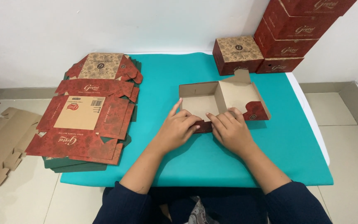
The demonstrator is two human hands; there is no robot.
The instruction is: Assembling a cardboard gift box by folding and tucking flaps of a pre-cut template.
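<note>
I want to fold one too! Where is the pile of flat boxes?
The pile of flat boxes lies on the left side of the teal mat, left of the left hand.
</note>
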